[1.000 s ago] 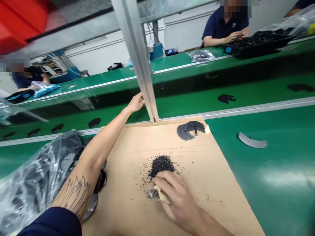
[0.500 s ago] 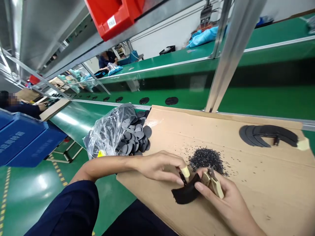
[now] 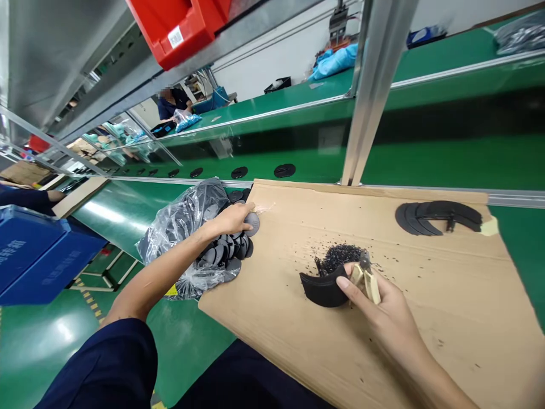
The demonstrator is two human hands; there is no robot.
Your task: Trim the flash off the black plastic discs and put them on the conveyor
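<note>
My left hand (image 3: 235,219) reaches to the pile of black discs (image 3: 220,251) at the mouth of a clear plastic bag (image 3: 164,227). Its thumb and fingers close on the edge of one black disc (image 3: 252,225). Over the cardboard, my right hand (image 3: 374,295) grips a curved black plastic piece (image 3: 324,291) between thumb and forefinger. Nippers with cream handles (image 3: 369,284) rest in the same hand, metal jaws pointing up. Just behind the curved piece lies a heap of small black bits (image 3: 340,257).
Curved black pieces (image 3: 419,220) lie overlapped at the back right of the cardboard sheet (image 3: 447,307). Black discs (image 3: 284,170) sit spaced along the green belt. A metal post (image 3: 374,91) stands behind, a red bin (image 3: 183,34) overhead. Blue crates (image 3: 38,255) and co-workers are at left.
My left hand has left the curved piece and moved left and away to the disc pile. The right hand still holds the curved piece and nippers, now slightly farther up. The view has shifted.
</note>
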